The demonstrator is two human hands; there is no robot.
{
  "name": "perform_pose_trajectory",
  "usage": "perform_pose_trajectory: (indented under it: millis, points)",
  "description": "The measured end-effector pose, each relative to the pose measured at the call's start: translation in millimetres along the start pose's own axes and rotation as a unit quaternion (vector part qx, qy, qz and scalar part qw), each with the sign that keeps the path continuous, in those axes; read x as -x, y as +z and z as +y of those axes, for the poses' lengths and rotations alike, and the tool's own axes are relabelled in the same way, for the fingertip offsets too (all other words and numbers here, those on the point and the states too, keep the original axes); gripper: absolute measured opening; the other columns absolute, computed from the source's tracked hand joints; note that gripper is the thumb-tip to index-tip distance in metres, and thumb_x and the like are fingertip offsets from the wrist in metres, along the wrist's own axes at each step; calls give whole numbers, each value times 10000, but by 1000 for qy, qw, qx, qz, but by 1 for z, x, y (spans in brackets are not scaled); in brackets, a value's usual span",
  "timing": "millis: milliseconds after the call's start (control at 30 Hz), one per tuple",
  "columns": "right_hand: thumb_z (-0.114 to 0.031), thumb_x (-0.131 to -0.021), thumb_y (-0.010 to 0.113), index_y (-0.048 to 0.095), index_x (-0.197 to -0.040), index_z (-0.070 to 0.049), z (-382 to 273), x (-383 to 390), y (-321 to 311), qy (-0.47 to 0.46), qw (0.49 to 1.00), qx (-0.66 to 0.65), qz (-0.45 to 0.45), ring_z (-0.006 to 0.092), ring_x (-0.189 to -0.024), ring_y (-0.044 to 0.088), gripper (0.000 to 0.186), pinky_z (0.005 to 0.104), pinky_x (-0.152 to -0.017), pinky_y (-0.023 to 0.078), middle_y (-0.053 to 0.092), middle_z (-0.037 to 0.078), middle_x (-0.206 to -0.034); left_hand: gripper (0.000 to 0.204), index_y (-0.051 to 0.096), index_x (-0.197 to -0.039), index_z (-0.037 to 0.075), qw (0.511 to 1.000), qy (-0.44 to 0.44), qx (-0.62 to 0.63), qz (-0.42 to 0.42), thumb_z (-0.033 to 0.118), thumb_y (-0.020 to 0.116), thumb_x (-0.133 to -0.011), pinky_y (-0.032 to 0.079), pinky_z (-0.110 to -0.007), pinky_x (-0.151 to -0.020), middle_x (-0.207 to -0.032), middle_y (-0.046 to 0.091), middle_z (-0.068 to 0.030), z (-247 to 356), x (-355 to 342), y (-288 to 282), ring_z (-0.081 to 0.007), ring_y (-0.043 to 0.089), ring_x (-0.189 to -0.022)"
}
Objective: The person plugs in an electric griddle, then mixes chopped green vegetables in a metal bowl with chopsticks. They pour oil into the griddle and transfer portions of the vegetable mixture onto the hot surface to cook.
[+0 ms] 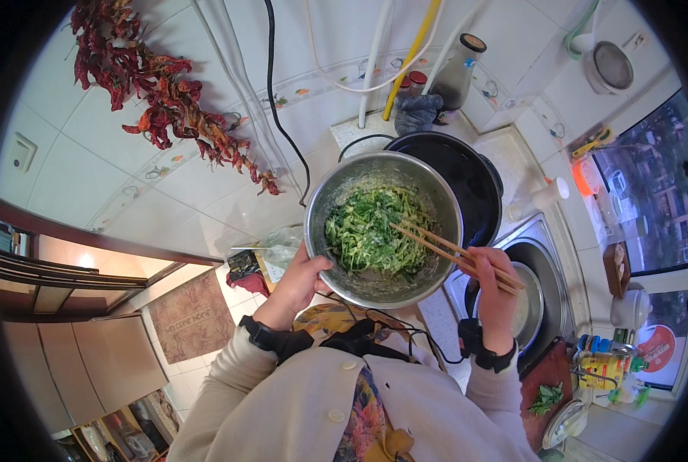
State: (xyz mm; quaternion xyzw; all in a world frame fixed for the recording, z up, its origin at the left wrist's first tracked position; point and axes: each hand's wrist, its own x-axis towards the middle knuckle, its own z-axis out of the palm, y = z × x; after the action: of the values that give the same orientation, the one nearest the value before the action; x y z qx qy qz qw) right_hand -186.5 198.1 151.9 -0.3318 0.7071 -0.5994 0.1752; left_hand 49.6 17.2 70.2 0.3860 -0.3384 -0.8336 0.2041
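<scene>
The left hand [298, 283] grasps the near-left rim of a steel mixing bowl [441, 212]; its thumb shows over the edge, while the other fingers are mostly hidden by the bowl. The bowl is in front of the person's chest and holds chopped leafy greens [376, 231] with pale smears (whether flour or something else, I cannot tell). The right hand [496, 296] is closed around a pair of wooden chopsticks [450, 252], whose tips reach into the greens and are partly lost among them.

The bowl cuts off part of a black pot [479, 173]; whether the two touch is unclear. In the sink [542, 240], a metal basin [534, 309] is partly covered by the right hand and wrist, its contents hard to make out. A cutting board [530, 389] at lower right, partly hidden by the sleeve, carries loose green leaves [546, 398].
</scene>
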Motion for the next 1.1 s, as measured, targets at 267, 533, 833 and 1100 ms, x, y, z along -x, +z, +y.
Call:
perform_pose_trajectory:
  millis: [267,533,833,1100]
  points:
    - [-70,-912,536,649,-929,21,18,5,19,29,999,-14,-16,111,-743,598,145,223,-680,478,633,70,-867,630,261,-1353,46,1000,-5,4,0,-17,479,-765,567,-267,-496,-1037,530,-130,1,-1,0,-207,627,-736]
    - [-93,-932,514,627,-951,22,14,21,4,87,984,-152,-31,141,-803,622,162,260,-710,526,636,72,-881,629,265,-1354,47,1000,-4,6,3,-13,483,-767,566,-273,-499,-1038,541,-132,-1,-1,-1,-211,631,-743]
    - [-119,-955,476,605,-979,24,18,2,25,72,984,-159,-25,155,-814,643,194,273,-723,550,620,80,-923,613,269,-1352,46,1000,-5,7,-7,-12,481,-780,576,-291,-504,-1027,553,-134,0,-1,-2,-223,640,-748]
    - [-107,-945,495,598,-969,60,20,4,29,84,986,-147,-10,184,-811,651,198,293,-736,556,645,116,-913,631,242,-1365,48,1000,-4,7,-7,-19,471,-781,580,-277,-519,-1072,531,-144,-1,-1,-3,-221,638,-768]
